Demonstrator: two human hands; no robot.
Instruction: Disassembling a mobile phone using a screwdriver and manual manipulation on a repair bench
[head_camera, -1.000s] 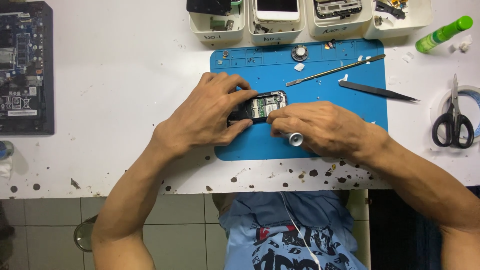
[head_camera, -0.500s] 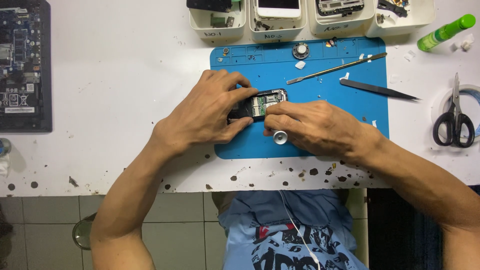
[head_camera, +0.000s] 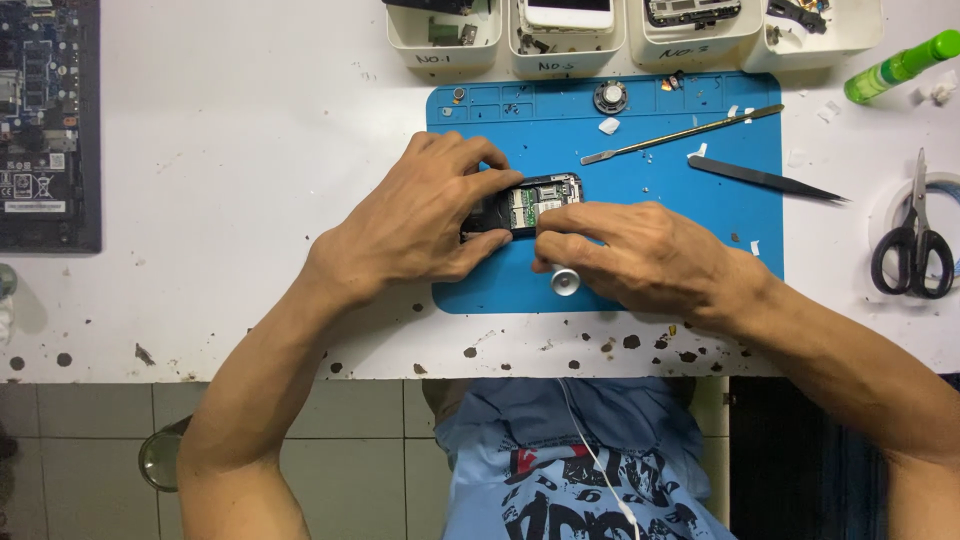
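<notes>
Black opened phone (head_camera: 530, 203) between hands

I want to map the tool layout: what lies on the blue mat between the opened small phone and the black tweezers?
In the head view, between the opened small phone and the black tweezers lies the long metal spudger, slanted on the blue mat.

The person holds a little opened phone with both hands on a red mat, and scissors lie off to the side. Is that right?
Not quite: the mat is blue, not red, as the head view shows. The rest holds: the left hand and right hand both hold the small opened phone on it, and the scissors lie off to the side on the white table.
</notes>
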